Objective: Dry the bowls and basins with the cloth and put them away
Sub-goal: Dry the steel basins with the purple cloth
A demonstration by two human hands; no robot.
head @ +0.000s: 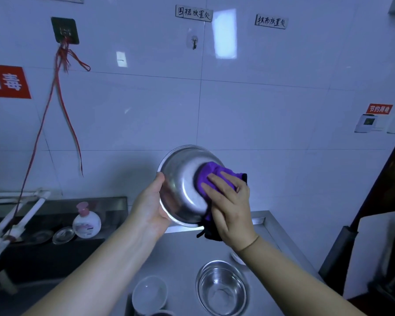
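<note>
A steel basin (183, 183) is held up in front of the tiled wall, tilted with its outer bottom facing me. My left hand (149, 206) grips its rim from the left, thumb on the outside. My right hand (229, 206) presses a purple cloth (211, 176) flat against the basin's base; the cloth's dark edge hangs below the hand. On the steel table (274, 236) below stand another steel basin (222, 289) and a white bowl (149, 293), both upright.
A sink area at the left holds a pink-capped soap bottle (86, 221), a small glass dish (63, 234) and a white faucet (16, 220). Red strings (55, 87) hang from a wall hook. A dark door frame (374, 201) stands at the right.
</note>
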